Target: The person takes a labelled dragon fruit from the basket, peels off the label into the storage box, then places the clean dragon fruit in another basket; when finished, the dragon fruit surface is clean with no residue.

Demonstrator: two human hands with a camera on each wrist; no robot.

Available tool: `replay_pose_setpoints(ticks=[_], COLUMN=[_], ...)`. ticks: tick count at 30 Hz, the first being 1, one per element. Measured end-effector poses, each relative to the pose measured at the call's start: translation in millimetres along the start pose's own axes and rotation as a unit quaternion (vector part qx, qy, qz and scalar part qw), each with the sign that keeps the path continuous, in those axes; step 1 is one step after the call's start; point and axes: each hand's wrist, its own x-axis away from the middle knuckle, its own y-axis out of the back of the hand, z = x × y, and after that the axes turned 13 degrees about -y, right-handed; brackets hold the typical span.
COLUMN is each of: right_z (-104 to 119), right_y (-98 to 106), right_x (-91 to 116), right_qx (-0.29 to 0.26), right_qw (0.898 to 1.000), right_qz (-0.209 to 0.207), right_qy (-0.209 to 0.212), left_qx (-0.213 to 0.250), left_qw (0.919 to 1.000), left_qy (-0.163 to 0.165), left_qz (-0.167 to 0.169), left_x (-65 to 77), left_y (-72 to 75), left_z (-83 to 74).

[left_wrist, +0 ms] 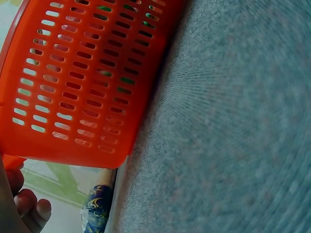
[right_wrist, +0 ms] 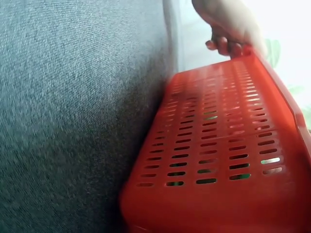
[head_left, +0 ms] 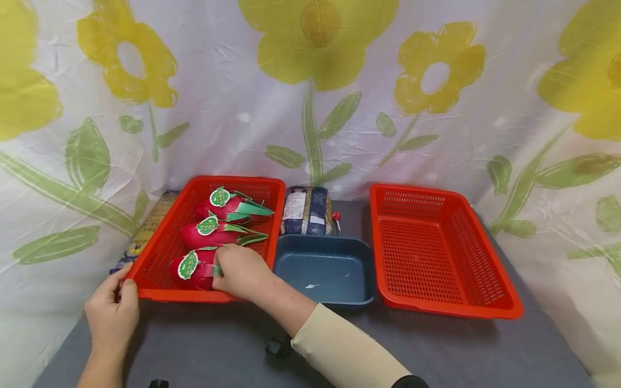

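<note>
The nearest dragon fruit (head_left: 198,274), red with green leafy tips and an oval green-and-white label, lies at the near end of a red slotted plastic basket (head_left: 167,295) at left. The right hand (head_left: 242,272) grips this fruit by its green, right-hand end, thumb and fingers curled about it; some fingertips are hidden. The labelled body projects leftward from the grip. The left hand (head_left: 114,304) pinches the basket's near-left corner, thumb above the rim and fingers bent beneath it.

Two similar fruits, the middle dragon fruit (head_left: 224,237) and the far dragon fruit (head_left: 232,205), lie beyond the grip with leaves pointing right. The right forearm, in a cream sleeve (head_left: 346,345), crosses the basket's near rim close to its right corner. Slotted floor shows between the fruits and the left wall.

Just right of the basket stands a blue-grey rectangular tub (head_left: 335,269), its near rim roughly level with the basket's. A dark-blue printed plastic package (head_left: 306,210) lies on its far side, beside a red lollipop (head_left: 336,216). A second red slotted basket (head_left: 422,258) stands farther right, its floor exposed. Grey cloth-covered table (head_left: 218,345) extends along the near side.
</note>
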Motion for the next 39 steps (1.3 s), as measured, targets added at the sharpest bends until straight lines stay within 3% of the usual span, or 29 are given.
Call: replay_pose_setpoints(ticks=[12,23,31,39], right_z=[-10.1,-10.8,-29.1,-61.5], right_y=[13.5,76.8,124.0,148.9], right_x=[6.7,25.7,61.4,116.2], right_qx=[-0.129,-0.216,-0.250,-0.285], right_qw=[0.989,0.972,0.963,0.950], right_qz=[-0.060,-0.089,-0.091,-0.105], right_qy=[0.026,0.039,0.044,0.077], left_qx=[-0.003,-0.006,0.010,0.021], left_qw=[0.9999,0.9999,0.9999,0.9993], left_qy=[-0.007,0.007,0.003,0.032], left_qz=[0.007,0.008,0.002,0.001], left_x=[1.4,1.9,-0.7,2.8], left_y=[-0.5,-0.3,-3.9,0.4], left_z=[1.8,4.2,3.3,5.7])
